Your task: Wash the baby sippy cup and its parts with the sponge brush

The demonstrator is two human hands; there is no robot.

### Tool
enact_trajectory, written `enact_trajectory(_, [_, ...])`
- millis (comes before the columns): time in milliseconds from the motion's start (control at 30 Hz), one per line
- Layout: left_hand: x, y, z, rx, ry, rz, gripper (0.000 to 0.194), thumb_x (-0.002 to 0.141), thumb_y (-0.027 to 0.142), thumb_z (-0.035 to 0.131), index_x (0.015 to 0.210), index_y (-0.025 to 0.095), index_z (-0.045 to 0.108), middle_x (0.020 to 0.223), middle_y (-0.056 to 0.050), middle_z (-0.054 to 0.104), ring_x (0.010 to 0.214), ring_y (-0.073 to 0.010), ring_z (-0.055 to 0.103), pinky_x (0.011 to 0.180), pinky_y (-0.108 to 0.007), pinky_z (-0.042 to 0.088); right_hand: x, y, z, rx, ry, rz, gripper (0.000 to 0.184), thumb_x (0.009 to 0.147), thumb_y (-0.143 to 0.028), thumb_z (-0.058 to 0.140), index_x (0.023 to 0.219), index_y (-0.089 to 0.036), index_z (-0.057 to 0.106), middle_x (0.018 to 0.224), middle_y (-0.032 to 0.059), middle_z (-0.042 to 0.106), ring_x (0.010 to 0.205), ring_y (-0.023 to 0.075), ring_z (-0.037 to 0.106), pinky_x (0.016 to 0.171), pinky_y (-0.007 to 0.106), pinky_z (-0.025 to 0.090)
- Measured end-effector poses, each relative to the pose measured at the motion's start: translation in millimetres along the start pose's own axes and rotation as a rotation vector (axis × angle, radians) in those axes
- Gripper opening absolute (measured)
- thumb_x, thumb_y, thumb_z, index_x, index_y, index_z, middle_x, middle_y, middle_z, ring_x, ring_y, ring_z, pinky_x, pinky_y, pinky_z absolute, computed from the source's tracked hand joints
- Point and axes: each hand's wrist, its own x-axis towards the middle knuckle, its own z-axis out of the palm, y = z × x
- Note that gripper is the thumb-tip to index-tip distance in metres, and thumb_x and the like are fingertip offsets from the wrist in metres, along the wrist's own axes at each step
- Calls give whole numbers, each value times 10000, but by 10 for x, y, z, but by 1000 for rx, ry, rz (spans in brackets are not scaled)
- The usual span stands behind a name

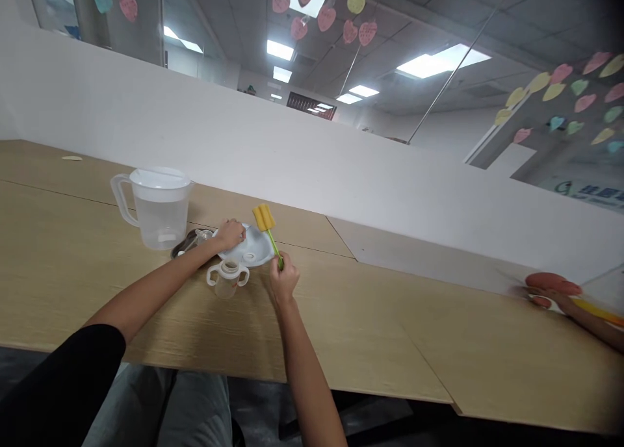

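Note:
My right hand (283, 278) is closed round the green handle of a sponge brush (266, 226), whose yellow sponge head points up and away over a white plate (256, 249). My left hand (229, 234) rests on the plate's left edge with its fingers curled; whether it grips a small part there I cannot make out. A clear baby bottle with two white handles (227, 278) stands on the wooden table (370, 330) just in front of the plate, between my two arms.
A clear lidded water jug (156, 206) stands left of the plate, with a dark tray (185, 244) beside it. A white partition wall (292, 154) runs along the table's far side. Another person's hand (550, 291) is at the far right edge.

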Motion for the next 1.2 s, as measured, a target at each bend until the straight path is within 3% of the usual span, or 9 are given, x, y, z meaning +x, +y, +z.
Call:
enact_trajectory(100, [-61,-33,-105,-170,182,-29,167,820,204,540,881,158,689,1074,-132,678,1042,-256,619,970,-415,442,-7,-1,-3,10,15,-13,358,908,-328,366,863,-149,673,555,9,588,449,114,470,478,212,308])
enact_trajectory(233, [-289,-28,-146,-861,508,-138,207,838,351,561,930,166,582,1220,-133,623,945,-195,663,878,-370,521,-41,-5,3,67,24,-150,317,905,-304,401,857,-140,668,503,-19,538,423,103,449,471,208,330])
enact_trajectory(300, [-417,4,-128,-1131,560,-156,283,793,425,620,901,173,548,1216,-128,631,959,-196,668,866,-367,532,-59,-5,4,96,17,-231,293,905,-284,415,858,-139,666,488,-31,517,412,97,435,469,207,339])
enact_trajectory(400, [-554,57,-101,-1318,577,-168,390,715,489,697,872,171,536,1087,-109,680,953,-198,674,879,-363,531,-77,4,-1,96,17,-302,274,906,-260,422,844,-147,664,465,-44,483,401,92,421,468,208,349])
enact_trajectory(533, [-629,67,-80,-1351,610,-205,468,674,557,718,883,179,539,950,-74,705,929,-203,685,852,-346,536,-83,32,-13,98,-10,-357,254,893,-238,434,854,-150,668,482,-34,503,422,94,451,488,210,380])
enact_trajectory(867, [-747,-3,39,-1226,694,-156,435,705,576,688,824,197,512,1100,-111,683,1105,-225,632,944,-359,492,-77,118,-46,68,-38,-414,262,889,-241,445,813,-153,679,485,-21,526,440,97,466,498,214,377])
enact_trajectory(1033, [-798,68,86,-1241,619,-118,416,741,566,666,856,195,516,1053,-95,691,1030,-215,654,887,-330,509,-62,144,-67,58,-23,-433,253,880,-227,455,836,-147,691,473,-27,523,430,92,463,491,210,368])
enact_trajectory(1200, [-797,74,67,-1289,680,-203,444,787,561,624,1023,212,485,945,-59,711,937,-194,676,784,-295,524,-67,162,-68,72,-39,-416,251,872,-214,454,815,-149,689,475,-30,518,431,91,455,493,212,359])
